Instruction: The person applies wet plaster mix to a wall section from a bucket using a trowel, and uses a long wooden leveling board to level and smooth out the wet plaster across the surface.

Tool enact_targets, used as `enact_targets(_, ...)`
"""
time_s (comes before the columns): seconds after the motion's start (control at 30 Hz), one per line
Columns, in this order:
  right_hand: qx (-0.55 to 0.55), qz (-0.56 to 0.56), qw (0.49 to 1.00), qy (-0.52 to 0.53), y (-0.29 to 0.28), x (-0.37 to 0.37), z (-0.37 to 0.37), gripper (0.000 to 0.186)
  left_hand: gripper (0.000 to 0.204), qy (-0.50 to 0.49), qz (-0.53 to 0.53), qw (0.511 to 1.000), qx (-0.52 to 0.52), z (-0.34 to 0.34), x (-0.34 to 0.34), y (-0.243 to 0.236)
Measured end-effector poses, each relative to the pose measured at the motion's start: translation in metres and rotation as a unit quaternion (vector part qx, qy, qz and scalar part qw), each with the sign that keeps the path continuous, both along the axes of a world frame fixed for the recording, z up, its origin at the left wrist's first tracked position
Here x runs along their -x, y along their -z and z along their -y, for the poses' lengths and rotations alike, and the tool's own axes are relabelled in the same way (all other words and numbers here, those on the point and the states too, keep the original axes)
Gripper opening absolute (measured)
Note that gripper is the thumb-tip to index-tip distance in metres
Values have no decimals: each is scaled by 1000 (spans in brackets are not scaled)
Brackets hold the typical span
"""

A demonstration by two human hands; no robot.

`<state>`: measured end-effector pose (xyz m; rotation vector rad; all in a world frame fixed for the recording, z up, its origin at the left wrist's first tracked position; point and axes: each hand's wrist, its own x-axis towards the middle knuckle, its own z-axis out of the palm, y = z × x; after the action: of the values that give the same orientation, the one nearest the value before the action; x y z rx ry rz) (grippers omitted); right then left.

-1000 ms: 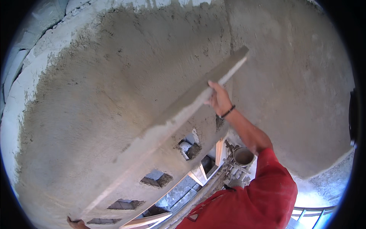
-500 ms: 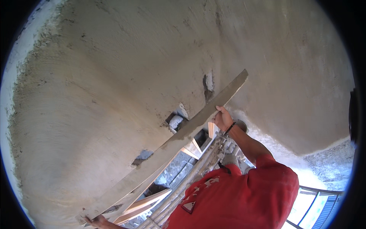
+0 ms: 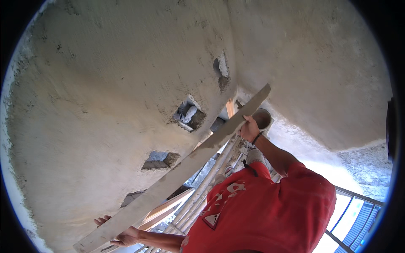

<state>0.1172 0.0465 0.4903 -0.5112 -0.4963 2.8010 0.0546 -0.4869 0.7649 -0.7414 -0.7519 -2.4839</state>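
Note:
A long, flat plasterer's straightedge [image 3: 185, 164], smeared with grey mortar, runs diagonally from lower left to upper right in front of me. My right hand [image 3: 249, 127], with a dark bracelet at the wrist, grips it near its upper end, thumb over the edge. Toward the lower end, my left hand [image 3: 126, 237] supports it from behind; its fingertips show past the far edge, and part of the hand is hidden by the board. Beside the straightedge is a smooth wall of fresh grey plaster [image 3: 93, 114], apart from the board along its upper stretch.
Rough openings break the plaster, including a square hole [image 3: 190, 114], a lower hole [image 3: 160, 161] and an upper slot [image 3: 221, 67]. A round bucket [image 3: 263, 119] stands beyond my right hand. Bamboo poles [image 3: 213, 181] and wooden boards [image 3: 168, 206] lie below. Metal bars [image 3: 352, 211] appear at lower right.
The straightedge has come away from the wall toward me, uncovering more of the holes. My left hand has moved up and right, and more of its forearm shows. The bucket is more visible.

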Motion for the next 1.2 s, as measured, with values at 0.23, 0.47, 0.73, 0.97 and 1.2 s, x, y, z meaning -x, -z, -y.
enact_targets(0.23, 34, 92, 994, 42, 29, -24, -10, 39, 83, -148, -71, 977, 139, -140, -27, -53)
enact_targets(0.47, 90, 97, 990, 39, 84, -40, -49, 34, 92, 6, -116, 967, 225, -232, -32, -44)
enact_targets(0.73, 114, 120, 986, 25, 93, -40, -84, 40, 68, 180, -145, 963, 140, -307, -28, -56)
enact_targets(0.97, -164, 375, 912, -22, 114, -109, -95, 41, 73, 300, -198, 920, 154, -385, -14, -65)
enact_targets(1.2, -407, 652, 581, -268, 271, -380, -10, 10, 76, 362, -216, 884, 203, -451, -11, -59)
